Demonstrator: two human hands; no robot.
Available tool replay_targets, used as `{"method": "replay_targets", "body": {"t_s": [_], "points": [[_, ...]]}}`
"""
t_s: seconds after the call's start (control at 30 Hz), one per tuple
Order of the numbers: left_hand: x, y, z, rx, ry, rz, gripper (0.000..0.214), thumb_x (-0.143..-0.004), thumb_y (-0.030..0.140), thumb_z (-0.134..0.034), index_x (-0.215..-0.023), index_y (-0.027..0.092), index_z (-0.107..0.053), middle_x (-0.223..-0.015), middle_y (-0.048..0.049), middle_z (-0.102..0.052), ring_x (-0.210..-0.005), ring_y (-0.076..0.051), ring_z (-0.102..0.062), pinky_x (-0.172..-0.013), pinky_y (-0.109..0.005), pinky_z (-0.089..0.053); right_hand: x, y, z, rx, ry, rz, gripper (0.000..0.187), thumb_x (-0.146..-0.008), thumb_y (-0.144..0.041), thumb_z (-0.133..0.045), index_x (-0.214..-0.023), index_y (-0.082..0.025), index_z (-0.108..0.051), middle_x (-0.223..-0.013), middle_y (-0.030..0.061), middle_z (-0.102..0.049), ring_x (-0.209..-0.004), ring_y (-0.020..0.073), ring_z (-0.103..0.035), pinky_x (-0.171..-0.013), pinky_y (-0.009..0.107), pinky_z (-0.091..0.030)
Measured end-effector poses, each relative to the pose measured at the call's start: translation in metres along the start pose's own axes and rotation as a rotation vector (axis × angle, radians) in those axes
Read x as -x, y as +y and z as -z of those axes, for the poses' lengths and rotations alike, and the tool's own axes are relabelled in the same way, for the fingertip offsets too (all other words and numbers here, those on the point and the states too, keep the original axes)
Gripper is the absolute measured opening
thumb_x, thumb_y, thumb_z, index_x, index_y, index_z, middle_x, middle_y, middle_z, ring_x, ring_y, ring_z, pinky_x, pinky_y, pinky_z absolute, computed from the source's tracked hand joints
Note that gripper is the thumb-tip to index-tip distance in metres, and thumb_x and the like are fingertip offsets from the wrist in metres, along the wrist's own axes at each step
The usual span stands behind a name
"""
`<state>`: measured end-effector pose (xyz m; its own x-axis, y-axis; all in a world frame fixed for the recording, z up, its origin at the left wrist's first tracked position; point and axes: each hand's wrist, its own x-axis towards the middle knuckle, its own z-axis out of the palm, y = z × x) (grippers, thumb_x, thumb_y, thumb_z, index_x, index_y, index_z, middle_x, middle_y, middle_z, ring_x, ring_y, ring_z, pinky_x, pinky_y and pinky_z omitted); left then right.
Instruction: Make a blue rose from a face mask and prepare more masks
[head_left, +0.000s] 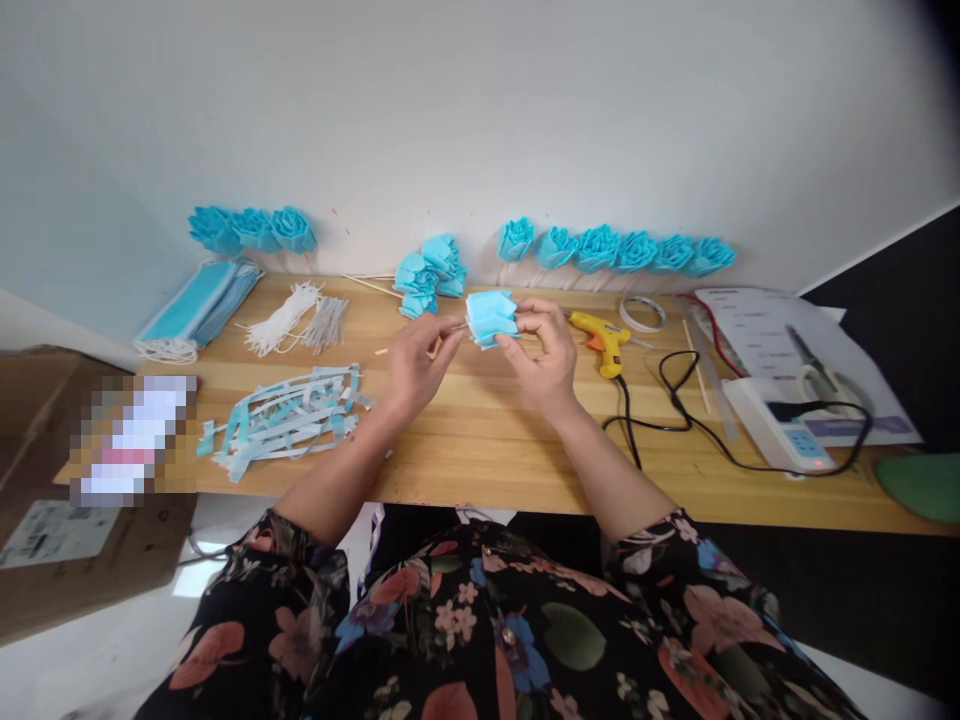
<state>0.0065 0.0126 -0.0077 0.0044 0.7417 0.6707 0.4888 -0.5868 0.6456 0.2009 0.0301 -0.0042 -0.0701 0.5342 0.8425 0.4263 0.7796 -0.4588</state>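
A folded piece of light blue mask fabric [491,317] is held above the wooden table [487,450] between both hands. My left hand [416,365] pinches its left side, where a thin wooden stick [390,349] sticks out toward the left. My right hand [544,355] grips its right side with curled fingers. Both hands are closed on the piece.
Blue fabric roses [251,228] and another row of roses [615,248] lean on the wall. A stack of blue masks [196,305], white ear loops [281,320], cut blue strips [289,418], a yellow glue gun [604,340], tape roll [643,313], power strip [780,430] and a cardboard box [67,490] lie around.
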Motion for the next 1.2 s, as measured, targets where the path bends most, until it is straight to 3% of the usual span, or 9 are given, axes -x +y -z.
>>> {"method": "replay_targets", "body": {"t_s": [0.17,0.37,0.57,0.73,1.03,1.2], "points": [[0.004,0.006,-0.004,0.257,-0.093,0.186,0.029,-0.087,0.041,-0.073,-0.104,0.020,-0.063,-0.062,0.0063,-0.055,-0.052,-0.008,-0.046,-0.054,-0.022,-0.035,0.001,-0.001,-0.001,0.016,-0.028,-0.061,0.014,-0.089,-0.035,-0.070,-0.088,-0.025,-0.059,-0.108,0.0058,-0.068,-0.103,0.0254,-0.066,-0.089,0.046,-0.053],[0.004,0.008,-0.008,0.443,-0.158,0.295,0.040,-0.081,0.046,-0.079,-0.102,0.021,-0.056,-0.061,0.0077,-0.055,-0.050,-0.007,-0.043,-0.050,-0.021,-0.031,0.002,-0.002,-0.001,0.025,-0.038,-0.067,0.014,-0.090,-0.036,-0.069,-0.088,-0.026,-0.059,-0.108,0.0060,-0.068,-0.101,0.0242,-0.065,-0.084,0.043,-0.055],[0.002,0.011,-0.010,0.550,-0.137,0.348,0.039,-0.078,0.048,-0.081,-0.089,0.019,-0.057,-0.058,0.0069,-0.054,-0.052,-0.007,-0.045,-0.051,-0.020,-0.032,0.005,-0.004,-0.004,-0.035,-0.049,-0.067,0.013,-0.090,-0.033,-0.069,-0.090,-0.025,-0.059,-0.109,0.0056,-0.066,-0.103,0.0231,-0.065,-0.080,0.040,-0.056],[0.001,0.013,-0.011,0.646,-0.177,0.412,0.044,-0.075,0.053,-0.082,-0.088,0.018,-0.060,-0.058,0.0061,-0.056,-0.052,-0.007,-0.048,-0.052,-0.021,-0.036,0.010,-0.004,-0.008,-0.116,-0.068,-0.157,0.011,-0.090,-0.032,-0.068,-0.091,-0.025,-0.060,-0.111,0.0053,-0.065,-0.104,0.0216,-0.064,-0.078,0.037,-0.057],[0.000,0.011,-0.012,0.703,-0.176,0.457,0.042,-0.076,0.053,-0.081,-0.083,0.018,-0.058,-0.060,0.0045,-0.059,-0.048,-0.006,-0.043,-0.047,-0.020,-0.032,0.010,-0.004,-0.009,-0.129,-0.072,-0.144,0.012,-0.090,-0.032,-0.070,-0.090,-0.026,-0.060,-0.111,0.0049,-0.065,-0.106,0.0218,-0.064,-0.081,0.039,-0.057],[0.000,0.008,-0.010,0.560,-0.137,0.334,0.037,-0.078,0.048,-0.080,-0.079,0.018,-0.059,-0.066,0.0028,-0.059,-0.059,-0.008,-0.051,-0.056,-0.021,-0.039,0.008,-0.002,-0.008,-0.102,-0.110,-0.173,0.014,-0.088,-0.035,-0.072,-0.093,-0.026,-0.063,-0.119,0.0069,-0.064,-0.116,0.0254,-0.062,-0.088,0.043,-0.057]]}}
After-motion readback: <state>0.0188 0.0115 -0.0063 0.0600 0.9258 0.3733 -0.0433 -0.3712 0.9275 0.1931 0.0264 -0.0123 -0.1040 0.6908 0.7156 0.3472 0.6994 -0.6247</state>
